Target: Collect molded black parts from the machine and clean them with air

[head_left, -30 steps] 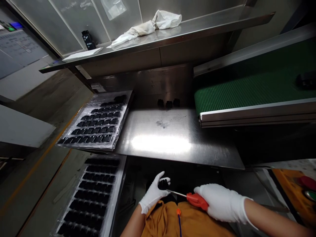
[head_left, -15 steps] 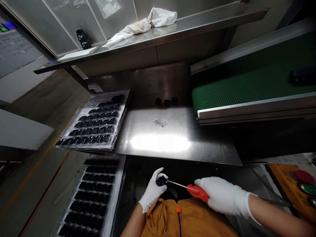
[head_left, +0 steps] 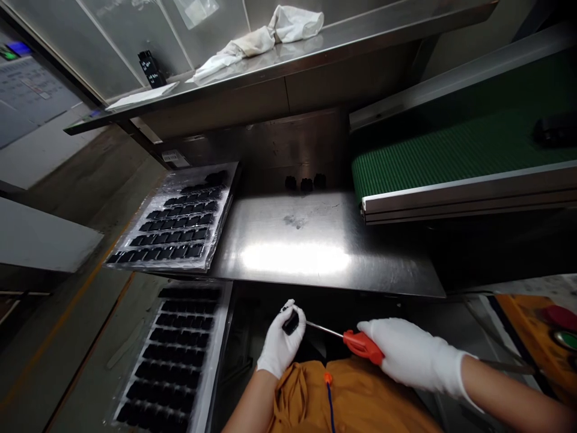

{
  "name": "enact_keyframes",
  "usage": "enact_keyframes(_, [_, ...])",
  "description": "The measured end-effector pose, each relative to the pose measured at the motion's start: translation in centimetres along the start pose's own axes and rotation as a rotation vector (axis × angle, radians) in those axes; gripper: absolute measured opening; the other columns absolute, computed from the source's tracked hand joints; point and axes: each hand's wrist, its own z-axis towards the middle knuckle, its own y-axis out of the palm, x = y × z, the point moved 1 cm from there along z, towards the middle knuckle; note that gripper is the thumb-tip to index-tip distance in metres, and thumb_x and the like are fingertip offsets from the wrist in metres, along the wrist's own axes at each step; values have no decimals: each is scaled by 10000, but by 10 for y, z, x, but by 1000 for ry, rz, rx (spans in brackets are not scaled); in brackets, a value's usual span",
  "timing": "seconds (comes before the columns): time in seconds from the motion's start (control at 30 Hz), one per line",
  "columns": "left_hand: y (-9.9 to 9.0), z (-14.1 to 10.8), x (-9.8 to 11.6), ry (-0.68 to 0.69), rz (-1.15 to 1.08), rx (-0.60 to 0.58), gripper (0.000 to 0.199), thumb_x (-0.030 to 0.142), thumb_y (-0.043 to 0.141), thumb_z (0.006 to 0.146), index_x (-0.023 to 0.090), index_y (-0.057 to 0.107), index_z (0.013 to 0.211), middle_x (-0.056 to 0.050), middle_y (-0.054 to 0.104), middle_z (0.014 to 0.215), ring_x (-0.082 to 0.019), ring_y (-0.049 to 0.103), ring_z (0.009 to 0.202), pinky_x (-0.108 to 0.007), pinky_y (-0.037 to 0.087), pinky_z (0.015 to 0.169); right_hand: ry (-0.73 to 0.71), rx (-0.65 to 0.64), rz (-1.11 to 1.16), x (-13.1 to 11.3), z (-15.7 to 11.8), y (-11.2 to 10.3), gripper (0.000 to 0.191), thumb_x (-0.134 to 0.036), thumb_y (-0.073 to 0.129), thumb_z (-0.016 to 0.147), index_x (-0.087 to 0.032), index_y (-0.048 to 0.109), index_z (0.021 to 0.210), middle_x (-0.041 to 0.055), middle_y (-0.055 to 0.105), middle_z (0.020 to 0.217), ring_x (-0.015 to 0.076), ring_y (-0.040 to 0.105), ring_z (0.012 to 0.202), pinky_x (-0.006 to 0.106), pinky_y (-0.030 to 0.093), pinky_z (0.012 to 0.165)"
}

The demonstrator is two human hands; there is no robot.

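Observation:
White-gloved, my left hand (head_left: 280, 341) is closed around a small black plastic part (head_left: 291, 323), with thumb and fingertips curled about it. My right hand (head_left: 408, 353), also gloved, grips the red handle of a tool with a thin metal shaft (head_left: 363, 346). The shaft points left and its tip reaches my left fingers. Whether the tip touches the part cannot be made out. Both hands are above my lap, in front of the steel table (head_left: 288, 231). On that table, toward the back, lie several small black parts (head_left: 306, 184).
A plastic-covered tray of black parts (head_left: 208, 245) lies on the table's left, with another tray (head_left: 211, 361) lower down. To the right stands a green conveyor belt (head_left: 433, 156). A shelf (head_left: 369, 49) with a white cloth (head_left: 256, 45) runs behind. An orange control box (head_left: 527, 337) is at right.
My left hand has turned and its fingers have closed further round the black part, tilting it. The tool and my right hand have barely moved. The camera view has shifted slightly.

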Motion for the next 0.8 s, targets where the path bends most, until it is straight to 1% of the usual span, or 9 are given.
enact_keyframes(0.07, [10,-4,0,-59,-157,33,168,40,542,840,132,559,978,-49,601,908,-116,651,827,-282,603,803,-17,-18,13,-2,-3,-2,141,-158,522,723,-249,576,815,18,662,748,197,594,670,292,293,574])
enact_keyframes(0.13, [16,-7,1,-95,-203,39,86,80,513,870,148,530,919,-25,579,854,-108,642,782,-336,612,832,-28,-6,10,-5,-7,-3,145,-146,517,719,-246,570,810,17,661,756,193,586,672,293,286,578])
enact_keyframes(0.2, [19,-10,1,-108,-217,51,60,115,505,883,170,493,864,-5,557,816,-99,633,749,-398,606,871,-24,1,9,-7,-9,-2,131,-146,513,722,-241,563,798,19,659,756,193,581,671,295,282,578])
enact_keyframes(0.27, [19,-12,0,-123,-263,75,76,128,504,886,183,469,848,1,544,810,-95,628,738,-428,598,893,-30,-10,21,-9,-10,0,114,-159,509,737,-238,566,797,21,654,746,196,583,675,298,287,585])
enact_keyframes(0.4, [20,-16,-2,-172,-376,148,51,130,498,888,174,472,893,-9,527,816,-100,631,739,-390,605,879,-44,-18,45,-8,-12,1,130,-162,505,753,-237,584,825,31,651,757,205,590,699,302,305,611])
enact_keyframes(0.5, [22,-21,-3,-178,-345,186,55,135,488,888,183,463,877,-10,525,810,-102,627,730,-364,622,829,-18,-87,86,-9,-15,-1,118,-181,510,766,-235,592,831,38,648,760,203,586,690,299,317,604])
enact_keyframes(0.57, [23,-26,-4,-184,-328,219,67,126,483,884,188,460,872,-9,525,811,-101,626,728,-356,627,808,-1,-99,97,-10,-15,-2,123,-199,505,780,-233,601,849,42,651,764,205,589,690,306,337,619])
enact_keyframes(0.7, [24,-30,-5,-274,-315,224,75,125,494,873,173,477,928,-50,563,894,-119,640,764,-302,637,729,32,-37,74,-11,-10,-9,193,-220,496,795,-229,626,938,61,671,822,226,609,730,330,389,683])
enact_keyframes(0.8, [28,-31,-3,-329,-364,233,88,130,513,873,162,488,951,-47,557,872,-128,642,770,-336,637,776,39,103,11,-8,-11,-30,376,-180,485,789,-212,608,1143,96,692,948,269,636,866,365,430,786])
